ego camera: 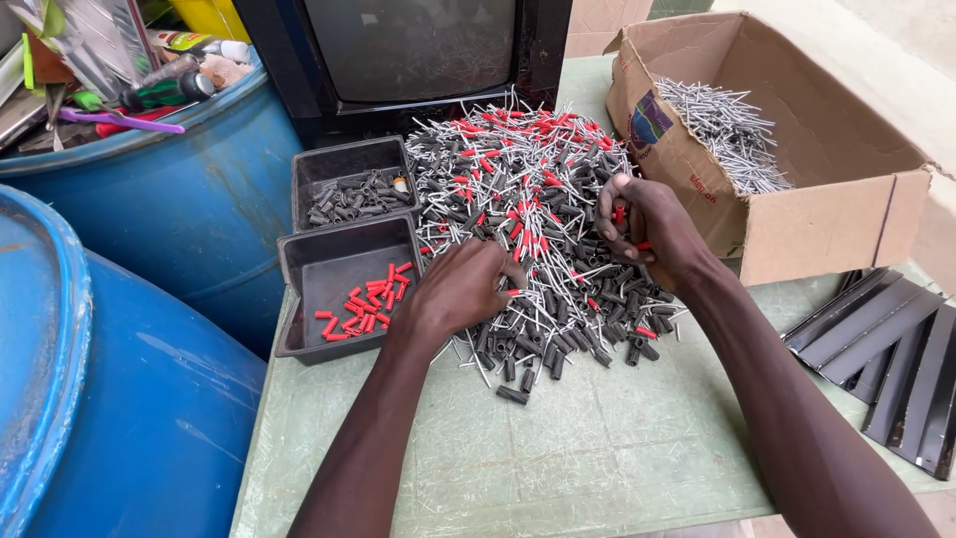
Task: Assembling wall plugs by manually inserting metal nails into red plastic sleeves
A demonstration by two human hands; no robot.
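Observation:
A big pile (528,189) of grey and red plastic sleeves mixed with silver metal pins covers the green table (597,448). My left hand (463,289) reaches into the pile's near left edge, fingers curled among the pieces. My right hand (647,224) is over the pile's right side, fingers closed around a few small pieces, a red one showing. Left of the pile stand two dark trays: the near tray (299,299) holds several red sleeves (366,307), the far tray (344,159) holds grey sleeves (354,196).
An open cardboard box (827,219) with silver pins (727,130) stands at the right. Black metal strips (886,359) lie at the table's right edge. Two blue drums (189,209) stand left, the far one topped with tools. A dark old television (418,50) is behind the pile.

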